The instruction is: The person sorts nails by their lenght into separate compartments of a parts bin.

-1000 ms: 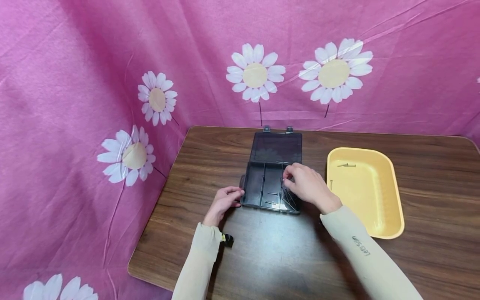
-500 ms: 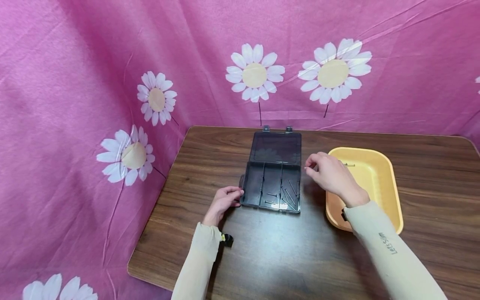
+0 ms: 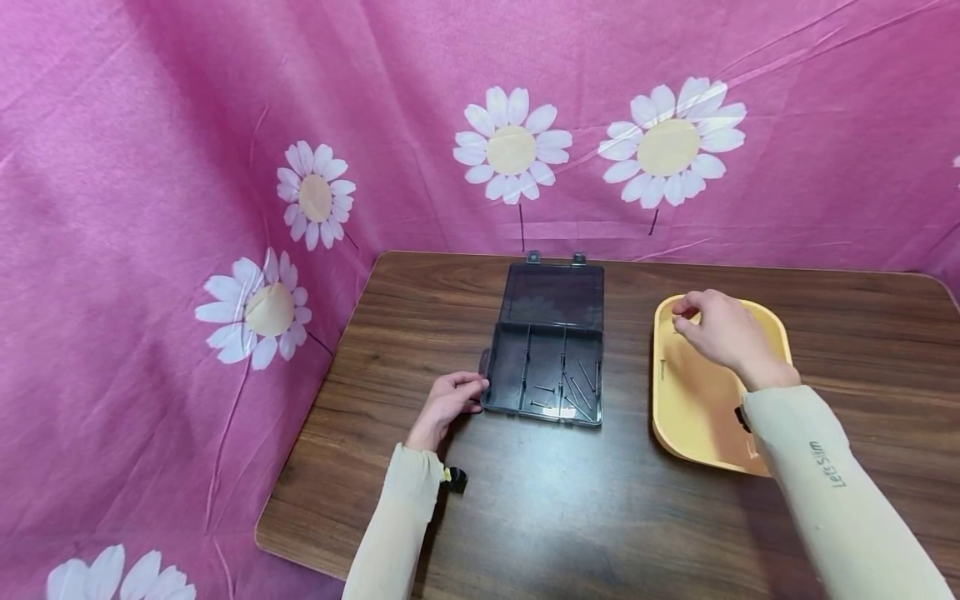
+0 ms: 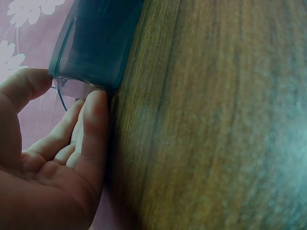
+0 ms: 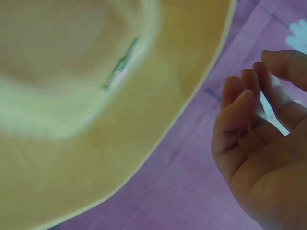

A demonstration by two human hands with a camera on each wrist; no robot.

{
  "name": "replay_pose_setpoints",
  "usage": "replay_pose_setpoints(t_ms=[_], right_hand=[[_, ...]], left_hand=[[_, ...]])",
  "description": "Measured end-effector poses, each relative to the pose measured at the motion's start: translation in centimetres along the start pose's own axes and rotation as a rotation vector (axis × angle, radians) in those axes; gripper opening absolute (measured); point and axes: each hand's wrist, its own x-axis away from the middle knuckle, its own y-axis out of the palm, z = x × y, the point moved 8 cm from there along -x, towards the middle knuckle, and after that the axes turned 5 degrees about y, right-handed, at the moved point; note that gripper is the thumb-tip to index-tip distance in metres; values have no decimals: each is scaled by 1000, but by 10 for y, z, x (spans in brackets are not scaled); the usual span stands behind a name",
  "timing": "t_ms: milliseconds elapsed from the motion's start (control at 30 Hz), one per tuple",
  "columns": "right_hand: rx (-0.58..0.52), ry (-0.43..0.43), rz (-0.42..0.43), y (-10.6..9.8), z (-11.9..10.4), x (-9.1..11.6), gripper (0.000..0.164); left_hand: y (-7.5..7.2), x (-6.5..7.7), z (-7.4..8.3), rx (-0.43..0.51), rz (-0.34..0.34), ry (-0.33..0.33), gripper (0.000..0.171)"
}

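Note:
A dark see-through compartment box (image 3: 508, 362) lies on the table with its lid (image 3: 553, 293) folded back. Several long screws (image 3: 579, 385) are in its right compartment; two shorter screws (image 3: 542, 404) lie in the middle one. At the box's left front corner my left hand (image 3: 446, 405) pinches the edge; the left wrist view shows the thumb on the rim and fingers (image 4: 96, 115) at the side by the table. My right hand (image 3: 726, 335) hovers over the yellow tray (image 3: 793, 408), fingers loosely bent, holding nothing. A screw (image 5: 121, 64) lies in the tray.
Another screw (image 3: 662, 369) stands out near the tray's left wall. The wooden table (image 3: 540, 517) reaches back to a pink cloth (image 3: 420, 125) with daisies hanging behind and to the left. A small black device (image 3: 455, 480) sits at my left cuff.
My right hand has moved right, from above the box's right compartment to above the yellow tray. A further long screw shows there. My left hand has stayed at the box corner.

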Motion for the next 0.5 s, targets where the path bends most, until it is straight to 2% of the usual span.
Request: replay_pose_setpoints(t_ms=[233, 367, 500], right_hand=[[41, 31, -67, 8, 32, -2, 30], [55, 31, -91, 14, 43, -4, 31], [84, 66, -146, 21, 53, -5, 38]], left_hand=[[0, 0, 1, -3, 1, 4, 28], [0, 0, 1, 1, 2, 6, 28], [0, 1, 1, 2, 1, 4, 29]])
